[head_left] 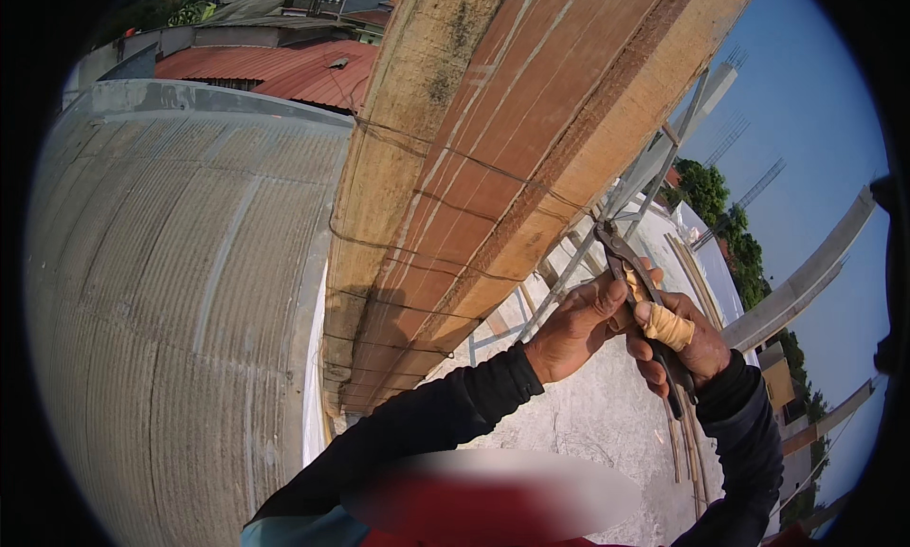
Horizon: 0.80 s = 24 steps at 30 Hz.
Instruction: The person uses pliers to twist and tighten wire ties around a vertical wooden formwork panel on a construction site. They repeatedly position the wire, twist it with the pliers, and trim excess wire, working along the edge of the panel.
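While both hands work at the right-hand edge of the tall timber formwork (531, 101), I see the right hand (700, 346) closed around the handles of dark metal pincers (618, 247), a tan wrap on its thumb. The left hand (573, 329) is bent in against them with curled fingers; I can't tell whether it grips a handle or only steadies it. The pincers' head points up toward the timber, close to the end of a wire tie (482, 163), one of several bands round the boards.

That formwork leans across my view, standing between the grey corrugated roof (171, 291) on the left and the pale floor (559, 428). Metal scaffold bars (682, 120) pass just behind the pincers. Thin poles lie on the floor to the right, with concrete beams (806, 305) and trees (703, 187) beyond; red roofing (284, 68) shows far left.

My upper picture cuts off the formwork's top. The fingers hide the middle of the handles, and I can't make out whether the pincers' tips hold wire. A blurred patch covers the lower edge, and the fisheye rim blackens the corners.
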Available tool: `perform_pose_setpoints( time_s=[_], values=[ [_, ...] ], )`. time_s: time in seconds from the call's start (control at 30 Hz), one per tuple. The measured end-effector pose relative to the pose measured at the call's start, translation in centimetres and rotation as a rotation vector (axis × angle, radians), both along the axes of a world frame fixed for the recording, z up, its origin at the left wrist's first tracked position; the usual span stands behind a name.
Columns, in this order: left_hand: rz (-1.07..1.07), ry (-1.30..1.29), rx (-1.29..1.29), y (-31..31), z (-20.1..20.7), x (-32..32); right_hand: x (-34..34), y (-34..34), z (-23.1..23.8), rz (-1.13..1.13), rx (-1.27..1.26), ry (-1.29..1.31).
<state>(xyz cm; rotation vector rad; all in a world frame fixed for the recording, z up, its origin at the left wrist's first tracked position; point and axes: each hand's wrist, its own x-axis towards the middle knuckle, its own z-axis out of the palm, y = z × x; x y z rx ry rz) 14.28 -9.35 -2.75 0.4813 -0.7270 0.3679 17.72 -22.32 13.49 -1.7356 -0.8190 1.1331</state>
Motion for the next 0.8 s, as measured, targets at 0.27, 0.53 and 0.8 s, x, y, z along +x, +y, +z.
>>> perform_pose_setpoints(
  time_s=[0.27,0.53,0.8],
  values=[
    [-0.130,-0.115,0.039,0.3,0.0,3.0,-0.6,-0.6,1.2,-0.027,-0.197,-0.378],
    [0.092,0.001,0.027,-1.2,0.5,3.9,-3.9,-3.8,-2.8,-0.006,-0.319,-2.138],
    [0.728,0.173,0.571,0.3,1.2,-2.5,1.4,-5.8,-3.2,0.102,-0.296,-2.283]
  ],
)
